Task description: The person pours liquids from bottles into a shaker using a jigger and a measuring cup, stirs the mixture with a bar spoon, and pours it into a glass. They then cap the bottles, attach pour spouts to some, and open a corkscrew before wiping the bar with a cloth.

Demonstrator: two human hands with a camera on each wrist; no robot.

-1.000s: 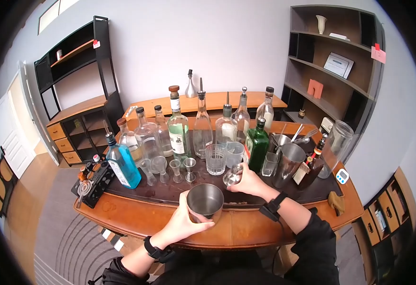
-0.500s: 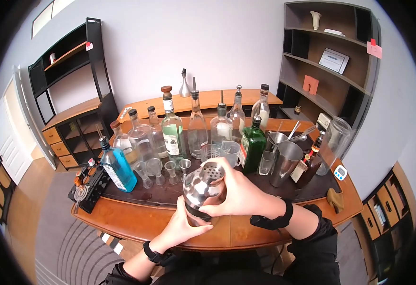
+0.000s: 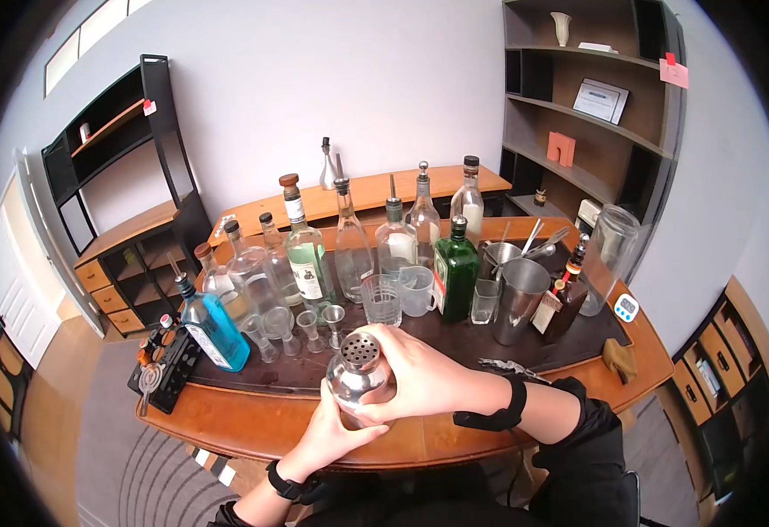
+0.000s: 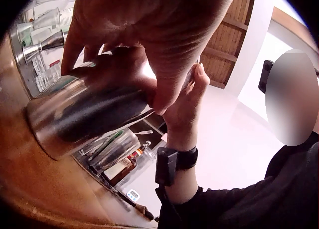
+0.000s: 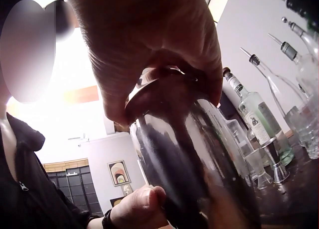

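Observation:
A steel cocktail shaker stands upright at the table's front edge in the head view, its perforated strainer top (image 3: 361,350) seated over the tin (image 4: 89,114). My left hand (image 3: 321,436) grips the tin's side low down, thumb toward me. Around the strainer top's shoulder curls my right hand (image 3: 424,376), with the thumb on the near side. In the right wrist view the tin (image 5: 184,154) fills the middle beneath that palm. Beyond the shaker are a clear tumbler (image 3: 383,303) and a metal jigger (image 3: 334,321).
A blue bottle (image 3: 213,325) and a black rack (image 3: 167,364) are on the left. Behind stand several clear bottles and a green bottle (image 3: 456,272). On the right are a metal mixing tin (image 3: 521,299), a dark bottle (image 3: 560,303) and a timer (image 3: 626,307).
One second ago the left hand held the tin uncovered and the right held the strainer top off to the right. The top has since come onto the tin, and both hands have moved slightly left.

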